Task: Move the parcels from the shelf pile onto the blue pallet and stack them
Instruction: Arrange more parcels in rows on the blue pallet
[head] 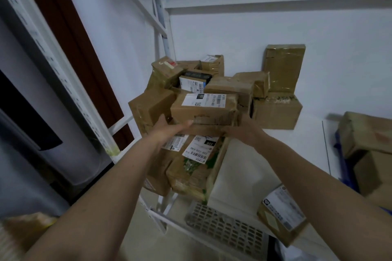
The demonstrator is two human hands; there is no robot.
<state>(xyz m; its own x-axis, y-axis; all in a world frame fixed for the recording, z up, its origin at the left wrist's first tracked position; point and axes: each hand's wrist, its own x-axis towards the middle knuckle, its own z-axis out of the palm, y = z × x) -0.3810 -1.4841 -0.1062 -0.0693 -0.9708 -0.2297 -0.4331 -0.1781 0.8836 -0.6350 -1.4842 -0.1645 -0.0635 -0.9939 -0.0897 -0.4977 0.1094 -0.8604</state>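
A pile of brown taped parcels [212,82] sits in the left back corner of a white shelf [297,150]. At its front lies a long parcel with a white label [203,108] on top of a flatter one. My left hand [169,131] touches the lower left front of this parcel, fingers straight and thumb up against its left end. My right hand [244,131] is at the parcel's lower right end, with its fingers hidden behind the box. A strip of the blue pallet [344,167] shows at the right edge under stacked parcels [367,133].
More parcels stand against the back wall, one of them upright [284,68]. A labelled parcel [282,214] lies low at the right. A grey perforated crate [227,231] sits on the level below. White shelf posts [163,27] rise left of the pile.
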